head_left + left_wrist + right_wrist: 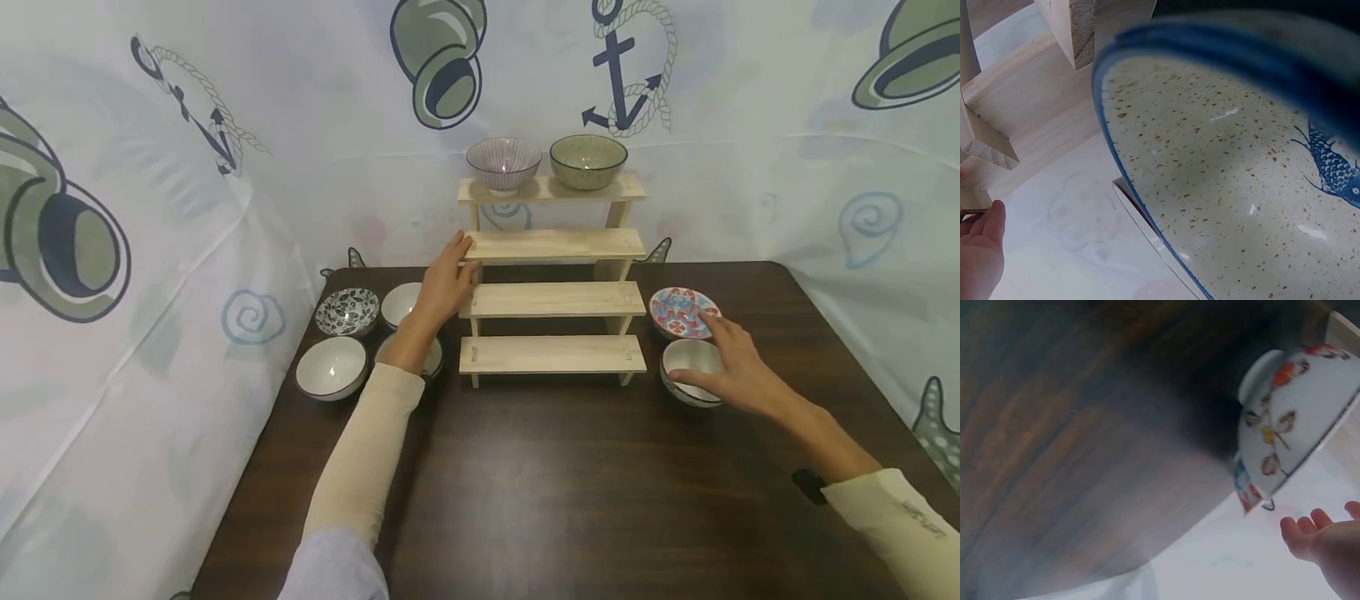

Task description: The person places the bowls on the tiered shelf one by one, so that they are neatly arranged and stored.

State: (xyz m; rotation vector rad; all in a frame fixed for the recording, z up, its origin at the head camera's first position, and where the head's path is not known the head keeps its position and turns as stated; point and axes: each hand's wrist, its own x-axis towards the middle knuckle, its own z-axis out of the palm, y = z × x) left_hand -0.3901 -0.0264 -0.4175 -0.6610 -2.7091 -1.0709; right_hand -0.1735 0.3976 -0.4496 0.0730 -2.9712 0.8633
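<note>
My left hand [447, 279] holds the left end of the second board from the top on a four-step wooden stand [551, 358]; its fingers [994, 222] meet the wood in the left wrist view. My right hand [738, 367] hovers with spread fingers over a white bowl [690, 358], apparently not holding it. That bowl's outside shows a leaf-and-flower pattern in the right wrist view. Just behind it sits a red-and-blue patterned bowl [681, 310]. A striped bowl [504, 162] and a green bowl [588, 162] stand on the top step.
Left of the stand are a black-and-white floral bowl [347, 312], a white bowl [332, 368], another white bowl [399, 302] and a speckled bowl with a blue fish [1204, 169], partly behind my left forearm. Everything stands on a dark wooden table [555, 492] before a printed cloth [315, 100].
</note>
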